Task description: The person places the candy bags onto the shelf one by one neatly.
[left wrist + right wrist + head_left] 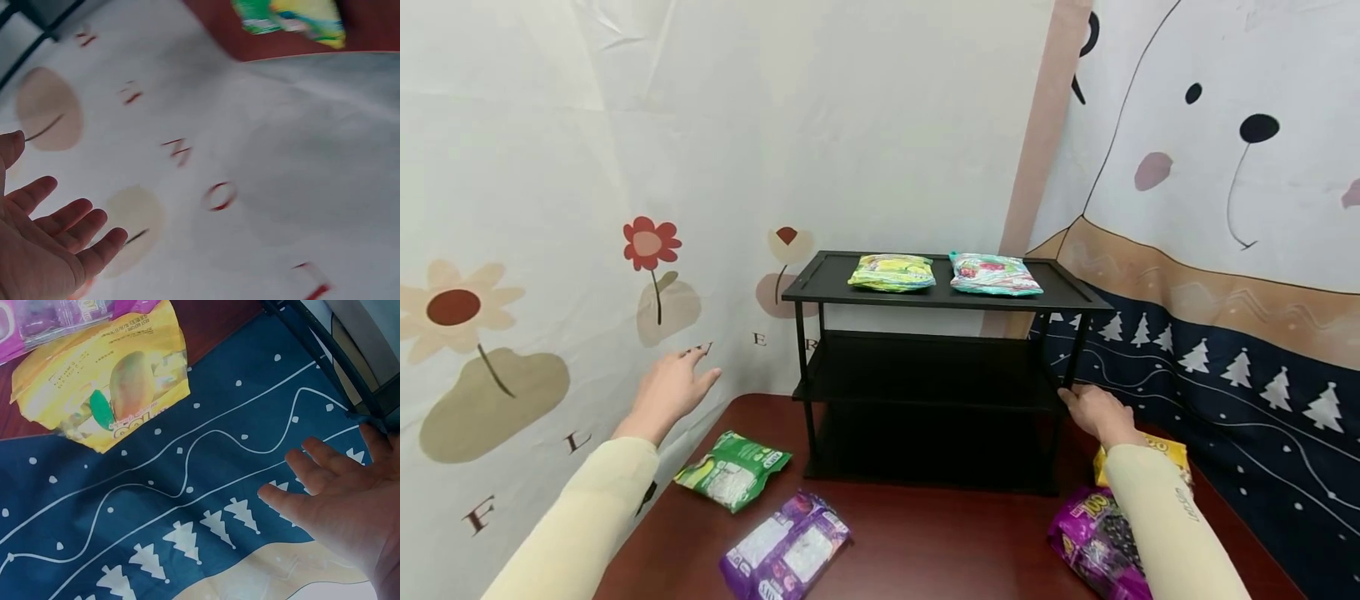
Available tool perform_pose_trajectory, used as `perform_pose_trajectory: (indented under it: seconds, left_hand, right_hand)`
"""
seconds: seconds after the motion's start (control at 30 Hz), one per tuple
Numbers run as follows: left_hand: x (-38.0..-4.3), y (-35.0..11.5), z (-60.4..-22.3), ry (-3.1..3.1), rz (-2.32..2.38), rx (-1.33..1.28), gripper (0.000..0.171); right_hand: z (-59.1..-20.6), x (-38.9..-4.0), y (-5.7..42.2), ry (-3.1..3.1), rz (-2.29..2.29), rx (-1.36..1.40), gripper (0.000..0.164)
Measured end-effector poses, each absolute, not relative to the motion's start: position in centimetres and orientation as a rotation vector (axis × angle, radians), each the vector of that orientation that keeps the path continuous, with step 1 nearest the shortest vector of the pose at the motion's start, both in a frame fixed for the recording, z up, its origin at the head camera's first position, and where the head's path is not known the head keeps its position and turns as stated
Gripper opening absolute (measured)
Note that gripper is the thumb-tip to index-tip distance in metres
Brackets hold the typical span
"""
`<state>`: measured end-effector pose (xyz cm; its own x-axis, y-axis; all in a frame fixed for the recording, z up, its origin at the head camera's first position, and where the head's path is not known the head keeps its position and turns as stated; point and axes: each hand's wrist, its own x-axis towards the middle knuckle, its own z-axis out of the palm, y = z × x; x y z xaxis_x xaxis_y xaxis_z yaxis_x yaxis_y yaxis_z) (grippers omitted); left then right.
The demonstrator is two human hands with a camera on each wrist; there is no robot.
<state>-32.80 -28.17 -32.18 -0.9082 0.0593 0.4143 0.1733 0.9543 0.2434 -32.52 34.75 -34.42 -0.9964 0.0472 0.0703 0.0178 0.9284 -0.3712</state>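
My left hand (672,390) hangs in the air left of a black three-tier shelf (917,404), its fingers spread and holding nothing. In the left wrist view, that hand (59,244) shows its palm and loosely bent fingers against the wall cloth. At the shelf's right side is my right hand (1101,414), its fingertips by the right front post at the middle tier. The right wrist view shows this hand (347,494) with extended fingers, one at the shelf frame; contact is hard to judge. On the top tier lie a yellow-green candy bag (892,273) and a teal-pink candy bag (994,275).
Left of the shelf, a green bag (733,471) and a purple-white bag (787,546) lie on the red-brown table (947,542). A purple bag (1097,537) and a yellow mango bag (106,381) lie by the right arm. Printed cloths (880,125) hang behind.
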Motion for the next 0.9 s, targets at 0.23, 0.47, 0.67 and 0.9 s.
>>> perform_pose_trajectory:
  seconds: [0.23,0.47,0.67,0.9]
  left_hand:
    - [-32.8,-30.1,-36.7,-2.826,-0.438,-0.014,0.059]
    - [-32.8,-31.0,-40.6,-2.955,-0.501,0.152,0.062]
    - [-31.8,-31.1,-42.5,-3.047,-0.533,0.249,0.069]
    - [-32.0,-33.1,-46.7,-3.139,-0.589,0.240,0.097]
  right_hand:
    - [-34.4,-32.9,34.4,-3.010,0.583,-0.061,0.058]
    - [-34.2,-33.1,34.5,-2.998,0.591,-0.054,0.054]
    - [-33.6,-33.3,34.6,-2.997,0.591,-0.061,0.057]
    - [-33.4,-33.4,34.2,-2.999,0.603,-0.055,0.056]
